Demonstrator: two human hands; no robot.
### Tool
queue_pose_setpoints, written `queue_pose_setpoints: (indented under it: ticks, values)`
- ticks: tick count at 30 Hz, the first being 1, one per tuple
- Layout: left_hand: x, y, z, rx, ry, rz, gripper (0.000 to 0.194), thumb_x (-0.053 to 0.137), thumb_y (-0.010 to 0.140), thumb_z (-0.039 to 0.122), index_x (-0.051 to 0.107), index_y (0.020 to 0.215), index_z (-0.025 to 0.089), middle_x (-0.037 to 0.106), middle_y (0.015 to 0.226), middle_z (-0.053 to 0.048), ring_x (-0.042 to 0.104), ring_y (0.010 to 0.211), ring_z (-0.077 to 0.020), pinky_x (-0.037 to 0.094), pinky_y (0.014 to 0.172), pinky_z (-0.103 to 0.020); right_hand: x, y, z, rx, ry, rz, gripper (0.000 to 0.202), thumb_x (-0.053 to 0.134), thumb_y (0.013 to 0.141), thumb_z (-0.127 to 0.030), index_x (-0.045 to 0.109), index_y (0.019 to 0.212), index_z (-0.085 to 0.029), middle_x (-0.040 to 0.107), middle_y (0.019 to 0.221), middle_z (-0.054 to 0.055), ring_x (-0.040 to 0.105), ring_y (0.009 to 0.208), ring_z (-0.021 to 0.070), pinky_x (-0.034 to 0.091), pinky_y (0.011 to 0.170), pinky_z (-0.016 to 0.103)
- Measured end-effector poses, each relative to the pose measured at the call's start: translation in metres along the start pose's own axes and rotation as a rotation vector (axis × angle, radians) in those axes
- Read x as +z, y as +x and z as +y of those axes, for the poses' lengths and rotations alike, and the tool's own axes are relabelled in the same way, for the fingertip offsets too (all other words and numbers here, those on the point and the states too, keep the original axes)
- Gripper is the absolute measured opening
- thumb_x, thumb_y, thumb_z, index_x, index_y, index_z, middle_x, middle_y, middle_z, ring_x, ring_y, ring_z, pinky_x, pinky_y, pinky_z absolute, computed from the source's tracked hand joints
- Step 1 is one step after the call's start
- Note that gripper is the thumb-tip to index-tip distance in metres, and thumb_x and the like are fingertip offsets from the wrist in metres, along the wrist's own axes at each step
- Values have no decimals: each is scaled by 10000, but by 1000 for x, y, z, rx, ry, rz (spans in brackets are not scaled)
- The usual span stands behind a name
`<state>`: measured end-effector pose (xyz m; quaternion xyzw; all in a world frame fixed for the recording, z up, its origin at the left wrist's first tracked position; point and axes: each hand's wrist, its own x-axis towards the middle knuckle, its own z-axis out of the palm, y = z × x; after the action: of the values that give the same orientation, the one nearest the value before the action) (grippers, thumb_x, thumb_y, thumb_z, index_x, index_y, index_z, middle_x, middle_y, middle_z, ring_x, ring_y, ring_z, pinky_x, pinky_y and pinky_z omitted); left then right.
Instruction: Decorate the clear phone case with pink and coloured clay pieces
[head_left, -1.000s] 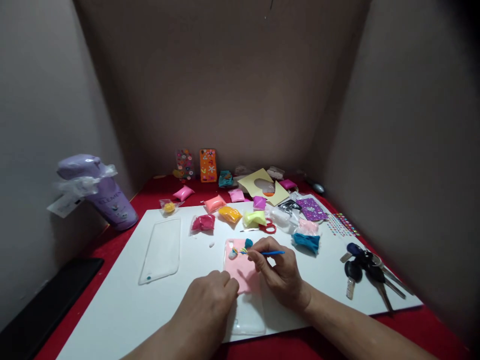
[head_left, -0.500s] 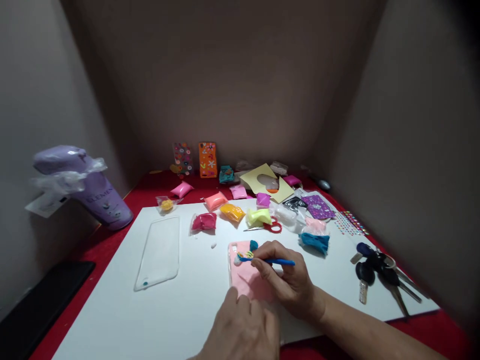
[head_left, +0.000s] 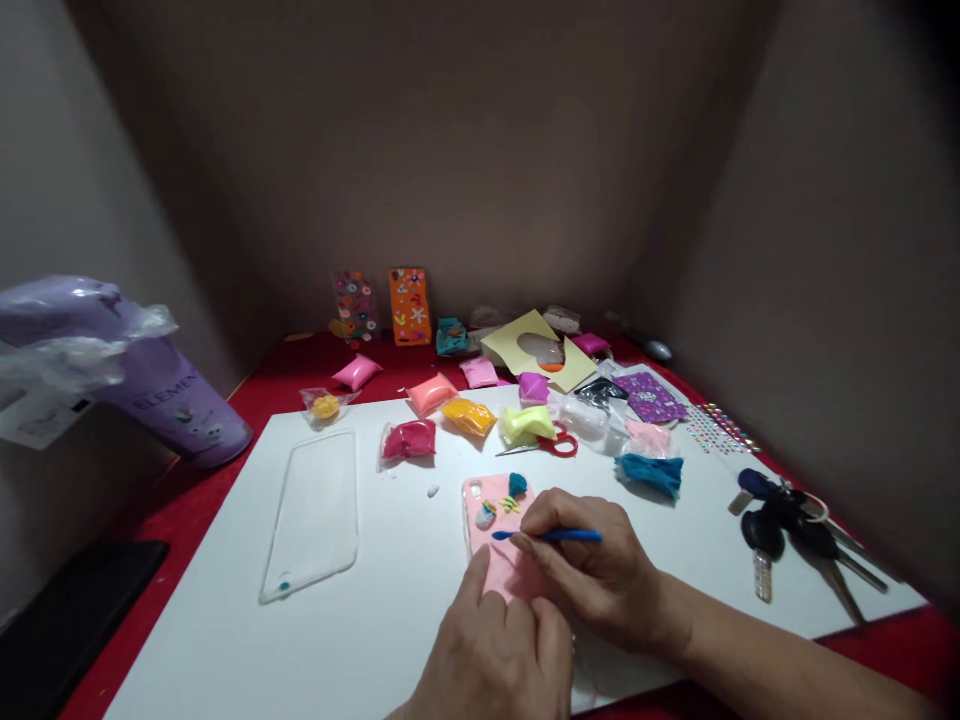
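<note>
A phone case point(head_left: 501, 575) covered in light pink clay lies on the white board. Small clay pieces sit near its top: a teal lump point(head_left: 517, 485), yellow strips point(head_left: 510, 505) and a whitish piece point(head_left: 486, 515) with blue and orange on it. My left hand point(head_left: 499, 645) is closed on the case's lower part, one finger reaching up its left side; its fingertips are partly hidden. Pinched in my right hand point(head_left: 592, 560) is a blue modelling tool point(head_left: 566, 536), held almost level, its tip over the pink clay below the pieces.
A clear phone case point(head_left: 313, 515) lies to the left. Behind are several clay packets, among them a yellow one point(head_left: 527, 424), and red-handled scissors point(head_left: 559, 442). Keys point(head_left: 795, 530) lie at the right; a purple tumbler point(head_left: 180, 400) stands at the left.
The tool tip has moved off the whitish piece, down and to the right. My left hand's finger has slid further up the case. The view has shifted slightly.
</note>
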<state>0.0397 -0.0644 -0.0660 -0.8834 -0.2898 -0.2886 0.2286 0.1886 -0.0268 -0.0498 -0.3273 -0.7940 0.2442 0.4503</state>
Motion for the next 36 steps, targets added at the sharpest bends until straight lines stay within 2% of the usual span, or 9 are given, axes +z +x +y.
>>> queue_pose_setpoints:
  ticks: [6,16,28,36]
  values:
    - [1,0,-1,6,-26,22,219,398,634,-5,485,564,183,487,404,-18,462,361,-147,547,664,-384,0,-2,2,-61,-10,14,99,503,811,-109,516,787,-203,558,650,15,516,558,145,407,517,274]
    - [2,0,0,-18,-40,16,226,409,677,23,496,547,186,476,395,-11,445,359,-140,541,663,-395,2,-1,5,-142,-41,-20,117,505,830,-93,527,856,-205,600,710,41,553,613,161,442,537,281]
    - [3,-1,-1,-14,-50,18,246,388,699,19,492,555,189,484,406,-7,455,368,-138,544,672,-391,0,-1,4,-148,-26,-36,140,499,821,-77,539,879,-199,602,723,49,567,641,174,445,553,285]
    - [3,2,-1,-14,-36,52,236,398,650,-1,500,547,186,482,389,-9,447,357,-139,555,652,-378,-1,0,2,-166,-31,-52,146,471,823,-74,549,883,-182,602,732,60,562,656,175,439,560,286]
